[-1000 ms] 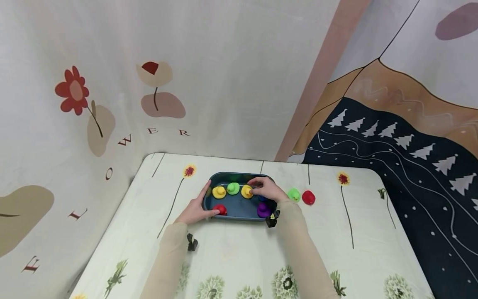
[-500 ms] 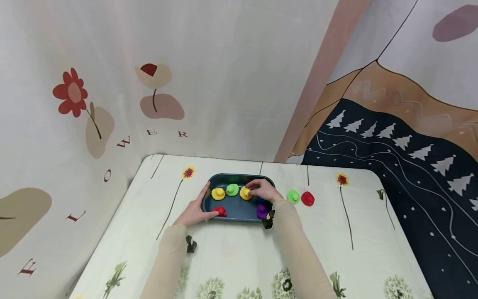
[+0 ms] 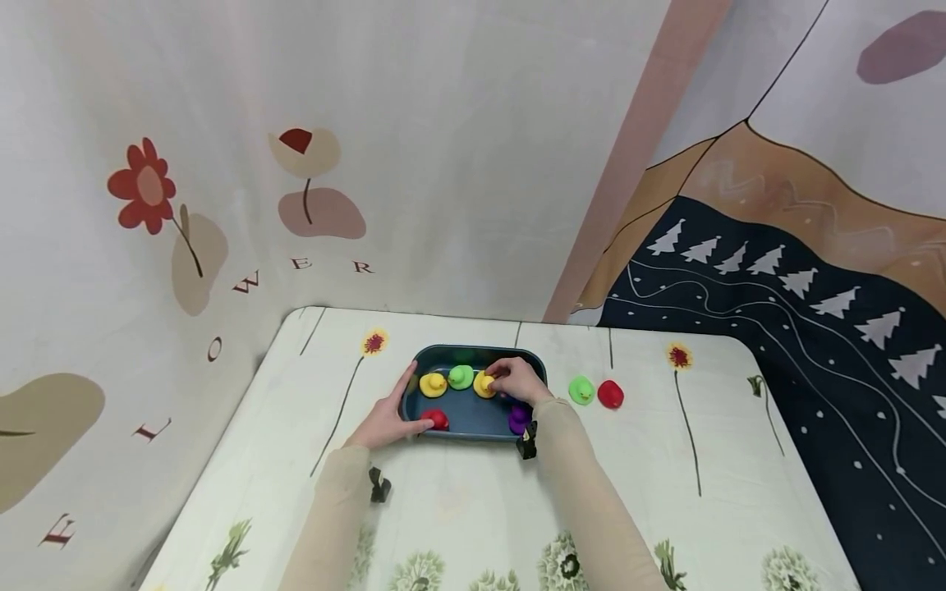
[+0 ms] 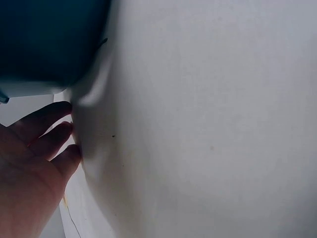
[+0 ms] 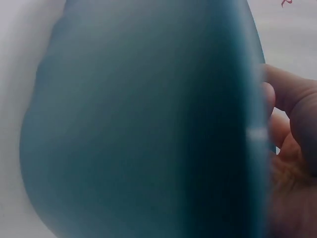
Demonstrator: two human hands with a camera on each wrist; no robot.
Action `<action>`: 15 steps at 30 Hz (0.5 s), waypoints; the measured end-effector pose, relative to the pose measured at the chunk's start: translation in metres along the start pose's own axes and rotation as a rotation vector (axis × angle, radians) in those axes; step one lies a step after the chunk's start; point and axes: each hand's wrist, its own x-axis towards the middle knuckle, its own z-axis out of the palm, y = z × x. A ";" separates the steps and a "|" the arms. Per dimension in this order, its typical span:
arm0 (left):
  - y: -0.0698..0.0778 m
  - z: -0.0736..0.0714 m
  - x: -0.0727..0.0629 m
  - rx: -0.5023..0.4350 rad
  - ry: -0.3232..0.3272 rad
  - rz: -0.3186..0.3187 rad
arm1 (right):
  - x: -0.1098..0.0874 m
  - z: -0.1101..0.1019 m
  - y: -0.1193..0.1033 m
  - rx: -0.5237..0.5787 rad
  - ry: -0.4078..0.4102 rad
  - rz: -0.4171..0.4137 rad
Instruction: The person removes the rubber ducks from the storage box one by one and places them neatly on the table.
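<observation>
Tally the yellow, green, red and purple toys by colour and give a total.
Yellow toys: 2
Green toys: 2
Red toys: 2
Purple toy: 1
Total: 7
The right hand hides part of the tray.

Dark-blue tray (image 3: 473,420): yellow duck (image 3: 432,386) at nine o'clock, green duck (image 3: 460,378) at eleven, second yellow duck (image 3: 483,386) at one, purple duck (image 3: 518,420) at four, red duck (image 3: 439,419) at eight; white cloth (image 3: 458,509), flower-patterned.
</observation>
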 end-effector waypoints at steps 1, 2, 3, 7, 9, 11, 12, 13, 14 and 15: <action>0.000 0.000 0.000 0.001 0.002 0.001 | 0.000 0.000 -0.001 -0.002 0.002 0.001; 0.000 0.000 0.000 0.000 0.002 0.002 | 0.000 0.000 -0.001 -0.003 0.002 -0.001; 0.000 0.000 0.000 0.000 0.002 0.002 | 0.000 0.000 0.000 -0.002 0.002 -0.005; 0.000 0.000 -0.001 0.000 0.001 0.002 | 0.000 -0.001 -0.001 -0.003 0.005 -0.032; 0.000 0.000 0.000 0.003 0.002 0.001 | 0.000 -0.003 -0.001 -0.007 0.006 -0.049; 0.000 0.000 0.000 0.002 0.002 0.002 | -0.001 -0.004 -0.002 -0.008 0.006 -0.063; -0.001 0.000 0.000 0.002 0.003 0.004 | -0.002 -0.005 -0.003 -0.007 0.007 -0.072; -0.001 0.000 0.000 0.003 0.005 0.005 | -0.002 -0.006 -0.004 -0.001 0.007 -0.076; -0.001 0.000 0.000 0.002 0.005 0.005 | -0.003 -0.007 -0.004 0.006 0.006 -0.079; -0.001 0.000 0.000 0.003 0.006 0.005 | -0.004 -0.007 -0.004 0.010 0.007 -0.085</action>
